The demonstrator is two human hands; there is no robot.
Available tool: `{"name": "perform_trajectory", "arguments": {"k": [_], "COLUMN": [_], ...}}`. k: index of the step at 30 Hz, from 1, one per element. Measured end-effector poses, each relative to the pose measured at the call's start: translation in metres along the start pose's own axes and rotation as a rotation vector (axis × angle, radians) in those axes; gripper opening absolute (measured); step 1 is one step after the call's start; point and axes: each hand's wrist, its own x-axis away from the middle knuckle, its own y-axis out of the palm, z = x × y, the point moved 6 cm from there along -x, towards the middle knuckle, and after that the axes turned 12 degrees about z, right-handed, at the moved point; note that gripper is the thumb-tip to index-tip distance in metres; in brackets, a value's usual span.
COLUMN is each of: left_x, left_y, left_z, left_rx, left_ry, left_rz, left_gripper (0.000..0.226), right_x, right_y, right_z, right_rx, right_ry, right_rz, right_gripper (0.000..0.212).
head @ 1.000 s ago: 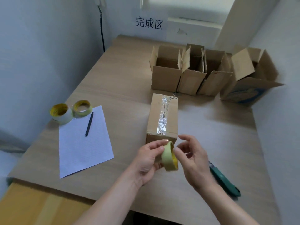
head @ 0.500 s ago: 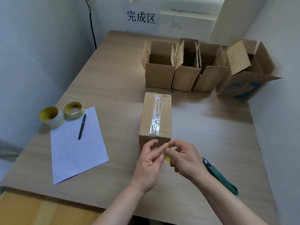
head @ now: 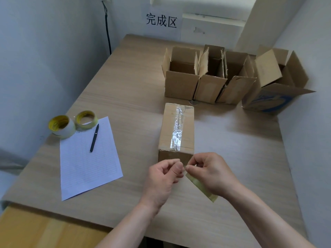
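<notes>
A closed cardboard box [head: 176,129] with clear tape along its top seam lies in the middle of the table, its short end facing me. Just in front of that end, my right hand [head: 213,173] grips a yellowish tape roll [head: 200,187], which shows edge-on below the palm. My left hand [head: 163,178] pinches at the roll's upper edge with thumb and forefinger, the fingertips of both hands touching. Whether a tape end is lifted between the fingers is too small to tell.
Several open cardboard boxes [head: 180,76] stand in a row at the back, a larger printed one [head: 274,86] at the right. Two tape rolls [head: 61,127], a lined sheet [head: 87,156] and a black pen [head: 94,137] lie at the left. A wall sign [head: 162,21] hangs behind.
The tape roll, held up face-on between both hands a second ago, has dropped lower and turned edge-on under my right hand. The green cutter at the right is now hidden by my right arm.
</notes>
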Motion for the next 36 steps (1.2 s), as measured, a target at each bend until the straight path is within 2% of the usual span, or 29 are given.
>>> {"name": "perform_trajectory", "arguments": {"k": [4, 8, 11, 12, 15, 16, 18, 19, 20, 26, 30, 33, 36], "left_x": [-0.005, -0.009, -0.01, -0.009, -0.006, -0.007, -0.013, -0.018, -0.023, -0.056, -0.063, -0.067, -0.075], "left_y": [0.005, 0.004, -0.003, -0.005, -0.01, -0.013, -0.023, -0.028, -0.031, -0.036, -0.034, -0.035, -0.039], "left_z": [0.008, 0.009, 0.005, 0.002, 0.002, 0.006, 0.018, 0.023, 0.027, 0.021, 0.017, 0.013, 0.004], "left_rx": [-0.101, -0.197, -0.186, -0.171, -0.17, -0.202, -0.282, -0.318, -0.348, -0.479, -0.474, -0.446, -0.423], "left_ry": [0.057, 0.104, 0.108, 0.093, 0.079, 0.116, 0.225, 0.275, 0.317, 0.388, 0.384, 0.326, 0.195], "left_rz": [-0.045, -0.04, 0.059, 0.089, 0.159, 0.196, 0.308, 0.358, 0.386, 0.419, 0.399, 0.412, 0.417], "left_gripper": [0.009, 0.026, 0.025, 0.025, 0.026, 0.027, 0.03, 0.03, 0.031, 0.034, 0.034, 0.034, 0.036], "right_x": [0.002, 0.008, 0.028, 0.034, 0.048, 0.046, 0.031, 0.024, 0.015, -0.024, -0.029, -0.035, -0.041], "right_y": [-0.001, 0.0, 0.003, 0.002, -0.009, -0.017, -0.036, -0.043, -0.047, -0.034, -0.029, -0.023, -0.013], "right_z": [-0.006, -0.002, 0.011, 0.015, 0.018, 0.02, 0.025, 0.025, 0.023, 0.024, 0.037, 0.042, 0.047], "right_rx": [0.005, -0.071, -0.298, -0.343, -0.498, -0.427, 0.019, 0.236, 0.354, 0.426, 0.439, 0.439, 0.456], "right_ry": [-0.026, 0.008, 0.08, 0.069, -0.039, -0.103, -0.255, -0.284, -0.255, -0.191, -0.153, -0.122, -0.094], "right_rz": [-0.078, -0.121, -0.179, -0.165, -0.035, 0.072, 0.327, 0.427, 0.466, 0.395, 0.384, 0.368, 0.339], "right_gripper": [0.017, 0.007, 0.067, 0.073, 0.052, 0.044, 0.034, 0.031, 0.031, 0.039, 0.042, 0.046, 0.053]}}
